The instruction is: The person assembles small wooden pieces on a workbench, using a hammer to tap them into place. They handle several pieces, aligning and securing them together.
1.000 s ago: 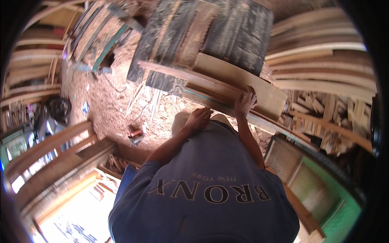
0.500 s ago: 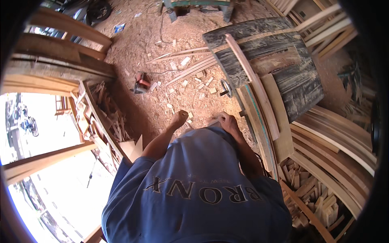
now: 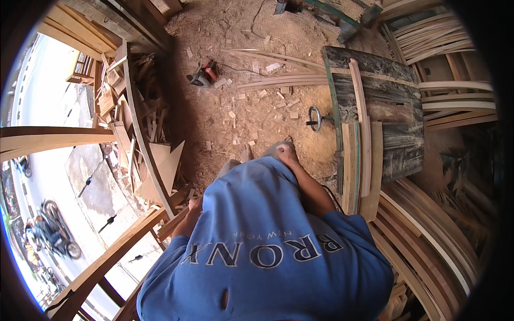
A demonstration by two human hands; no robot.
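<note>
Our right hand [image 3: 286,153] rests against the front of our blue shirt [image 3: 267,241], fingers curled together and holding nothing that we can make out. Our left hand [image 3: 194,204] is mostly hidden behind the shirt's edge, so we cannot tell whether it is spread or closed. To the right of the right hand stands the dark worktop [image 3: 385,112] with pale wooden slats [image 3: 360,123] lying on it. Ahead of that hand, on the sawdust floor [image 3: 241,69], lies a red power tool [image 3: 204,73].
</note>
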